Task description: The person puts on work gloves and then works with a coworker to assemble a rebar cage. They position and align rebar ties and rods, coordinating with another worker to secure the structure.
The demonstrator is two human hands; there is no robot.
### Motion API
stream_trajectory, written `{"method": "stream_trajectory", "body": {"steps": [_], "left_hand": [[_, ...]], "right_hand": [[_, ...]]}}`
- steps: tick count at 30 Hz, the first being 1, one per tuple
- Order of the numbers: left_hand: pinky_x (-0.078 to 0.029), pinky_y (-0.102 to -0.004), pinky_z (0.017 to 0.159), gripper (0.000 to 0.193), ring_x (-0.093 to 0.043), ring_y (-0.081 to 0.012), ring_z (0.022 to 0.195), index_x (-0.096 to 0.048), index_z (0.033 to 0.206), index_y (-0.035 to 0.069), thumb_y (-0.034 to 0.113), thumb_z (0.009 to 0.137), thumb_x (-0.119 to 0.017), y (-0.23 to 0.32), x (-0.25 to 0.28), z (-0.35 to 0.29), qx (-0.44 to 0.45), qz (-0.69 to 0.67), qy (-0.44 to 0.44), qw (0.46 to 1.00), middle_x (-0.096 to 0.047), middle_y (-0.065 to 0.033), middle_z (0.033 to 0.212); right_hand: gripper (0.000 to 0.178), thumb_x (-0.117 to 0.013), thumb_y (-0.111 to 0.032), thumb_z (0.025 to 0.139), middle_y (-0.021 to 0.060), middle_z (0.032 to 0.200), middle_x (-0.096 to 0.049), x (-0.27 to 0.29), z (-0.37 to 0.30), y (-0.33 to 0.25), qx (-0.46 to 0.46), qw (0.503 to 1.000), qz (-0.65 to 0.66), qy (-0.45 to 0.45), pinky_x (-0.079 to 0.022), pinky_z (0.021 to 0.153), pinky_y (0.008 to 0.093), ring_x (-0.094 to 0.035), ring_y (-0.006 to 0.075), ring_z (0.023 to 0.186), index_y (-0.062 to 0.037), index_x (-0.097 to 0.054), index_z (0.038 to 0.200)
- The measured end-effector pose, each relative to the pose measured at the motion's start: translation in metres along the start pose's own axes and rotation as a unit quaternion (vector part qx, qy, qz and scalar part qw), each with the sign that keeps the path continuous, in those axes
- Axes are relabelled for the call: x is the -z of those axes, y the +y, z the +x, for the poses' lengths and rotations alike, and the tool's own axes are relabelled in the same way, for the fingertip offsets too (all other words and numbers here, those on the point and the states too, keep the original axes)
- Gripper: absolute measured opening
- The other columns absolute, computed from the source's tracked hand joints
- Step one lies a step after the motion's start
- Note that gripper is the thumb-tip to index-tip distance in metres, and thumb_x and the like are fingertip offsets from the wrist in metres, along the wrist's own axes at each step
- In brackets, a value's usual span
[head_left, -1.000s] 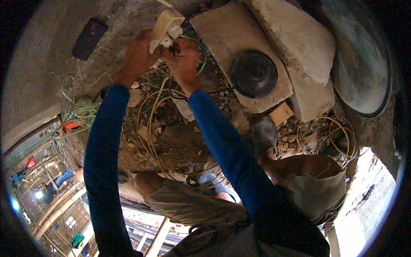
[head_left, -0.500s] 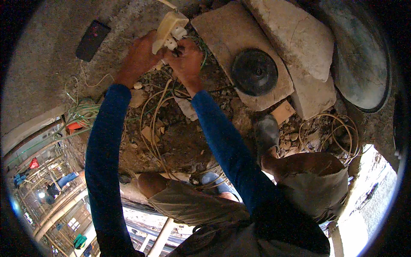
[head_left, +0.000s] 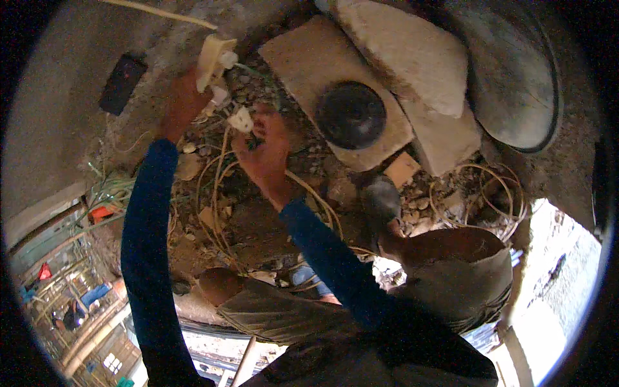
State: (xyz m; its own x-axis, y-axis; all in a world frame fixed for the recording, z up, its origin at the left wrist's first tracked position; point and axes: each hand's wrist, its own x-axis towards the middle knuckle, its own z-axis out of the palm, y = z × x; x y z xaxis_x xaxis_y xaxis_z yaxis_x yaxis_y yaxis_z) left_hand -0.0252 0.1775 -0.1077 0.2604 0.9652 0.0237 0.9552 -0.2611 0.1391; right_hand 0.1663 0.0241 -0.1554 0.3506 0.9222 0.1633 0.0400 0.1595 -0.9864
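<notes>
My left hand (head_left: 183,102) is closed around a cream-coloured power strip (head_left: 209,63), held up above the rubble. One white plug (head_left: 228,59) sits in its upper part, and another white plug (head_left: 220,97) is at its lower end. Lower and to the right, my right hand (head_left: 265,151) is closed on a white plug-like piece (head_left: 241,120), apart from the strip. The fingers hide part of that piece and its cord, and blur softens the detail. A thick cream cable (head_left: 161,14) runs to the strip's top from the upper left.
A black phone-like slab (head_left: 122,84) lies on the concrete at left. To the right, a round black disc (head_left: 351,115) rests on a flat stone (head_left: 309,51), beside larger slabs (head_left: 403,55) and a big basin (head_left: 509,84). Coiled wires (head_left: 480,193) and green strands (head_left: 113,187) lie around.
My right hand has moved down and away from the power strip with the white plug-like piece, opening a gap between the hands. The whole view has shifted slightly.
</notes>
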Motion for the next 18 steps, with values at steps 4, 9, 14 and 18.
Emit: {"method": "stream_trajectory", "body": {"steps": [4, 9, 14, 18], "left_hand": [[-0.053, -0.0522, 0.103, 0.063, -0.064, -0.0438, 0.122, -0.059, 0.139, 0.001, 0.03, 0.088, -0.08, -0.048, -0.052, -0.002, 0.059, -0.044, 0.05, 0.996, -0.067, -0.0264, 0.131], [-0.049, -0.051, 0.11, 0.065, -0.059, -0.0436, 0.13, -0.055, 0.146, 0.0, 0.032, 0.094, -0.077, -0.069, -0.074, -0.031, 0.043, 0.059, 0.043, 0.996, -0.061, -0.0264, 0.141], [-0.051, -0.0493, 0.107, 0.058, -0.061, -0.0396, 0.128, -0.055, 0.147, 0.004, 0.028, 0.097, -0.074, 0.002, -0.057, -0.097, 0.046, -0.141, 0.16, 0.976, -0.06, -0.0225, 0.142], [-0.053, -0.0479, 0.106, 0.053, -0.062, -0.0364, 0.126, -0.055, 0.147, 0.007, 0.024, 0.1, -0.071, 0.104, -0.038, -0.196, 0.058, -0.284, 0.143, 0.946, -0.06, -0.0193, 0.143]], "right_hand": [[0.058, -0.078, -0.009, 0.086, 0.0193, 0.125, -0.058, 0.039, -0.044, -0.014, -0.026, 0.999, -0.043, 0.013, -0.053, 0.1, 0.0435, -0.063, 0.0343, 0.119, -0.0008, -0.053, 0.138], [0.061, -0.074, -0.007, 0.088, 0.0239, 0.136, -0.053, 0.09, -0.063, -0.071, -0.024, 0.983, -0.169, 0.06, -0.041, 0.113, 0.0519, -0.049, 0.0441, 0.135, 0.0013, -0.048, 0.142], [0.063, -0.074, -0.004, 0.087, 0.0266, 0.147, -0.047, 0.113, -0.059, -0.198, -0.045, 0.997, -0.064, 0.001, -0.042, 0.112, 0.0511, -0.048, 0.0467, 0.136, 0.0011, -0.046, 0.143], [0.055, -0.078, -0.002, 0.082, 0.0246, 0.143, -0.053, 0.187, -0.046, -0.295, 0.054, 0.993, -0.014, -0.104, -0.045, 0.109, 0.0501, -0.055, 0.0432, 0.131, 0.0004, -0.055, 0.132]]}}
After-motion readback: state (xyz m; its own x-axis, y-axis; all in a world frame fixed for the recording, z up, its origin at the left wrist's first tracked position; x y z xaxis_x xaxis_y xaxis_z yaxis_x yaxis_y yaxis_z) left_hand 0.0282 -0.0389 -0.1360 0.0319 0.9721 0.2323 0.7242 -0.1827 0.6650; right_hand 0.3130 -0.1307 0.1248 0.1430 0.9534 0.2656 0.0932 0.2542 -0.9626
